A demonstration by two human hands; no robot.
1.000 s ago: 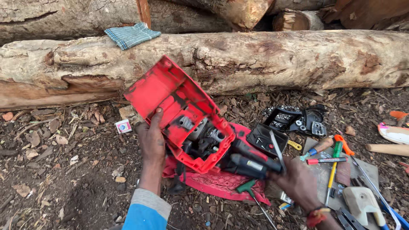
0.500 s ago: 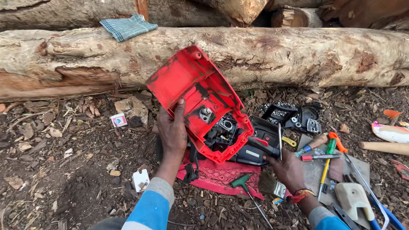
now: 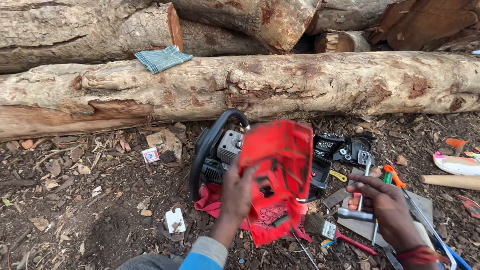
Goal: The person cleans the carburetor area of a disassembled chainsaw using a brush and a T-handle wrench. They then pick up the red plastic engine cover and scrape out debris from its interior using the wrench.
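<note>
My left hand [image 3: 236, 194] grips a red plastic chainsaw cover [image 3: 280, 170], held upright and blurred by motion, in front of the black chainsaw body [image 3: 220, 147]. The saw's curved handle stands up on the left, and the saw rests on a red cloth [image 3: 212, 202] on the ground. My right hand [image 3: 382, 205] is to the right of the saw, over a pile of tools. Its fingers are curled around a thin metal rod tool [image 3: 364, 180].
A long log [image 3: 300, 82] lies across just behind the saw, with more logs behind it and a checked cloth [image 3: 162, 57] on top. A paintbrush [image 3: 327, 229], screwdrivers [image 3: 392, 175], black chain parts [image 3: 345, 146], a wooden handle [image 3: 450, 181] and a small box [image 3: 150, 155] lie on the bark-strewn ground.
The red cover has come off the saw and swung up in my left hand, exposing the black body. My right hand left the saw and moved right to the tools.
</note>
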